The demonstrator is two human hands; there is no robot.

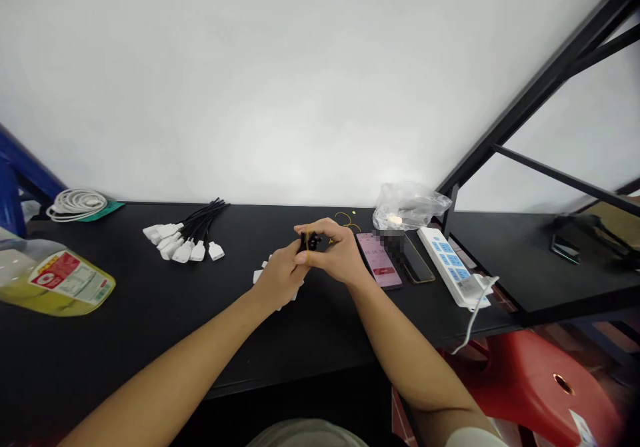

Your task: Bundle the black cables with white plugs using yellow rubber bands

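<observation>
In the middle of the head view, my left hand (281, 275) is closed around a bundle of black cables (311, 241) whose dark ends point to the right. White connectors (257, 276) at the bundle's other end stick out around that hand, which hides most of them. A yellow rubber band (308, 235) passes around the cables near their ends. My right hand (336, 250) curls over these ends, thumb and fingers at the band. Off to the left lies another group of black cables (200, 224) with white connectors (183, 252), loose on the black table (165, 327).
Two phones (381, 262) (417, 260) and a white power strip (450, 264) lie right of my hands. Behind them are a clear plastic bag (407, 204) and loose rubber bands (345, 219). A bottle of yellow liquid (60, 280) and a coiled white cable (77, 204) are left. A red stool (540, 380) stands lower right.
</observation>
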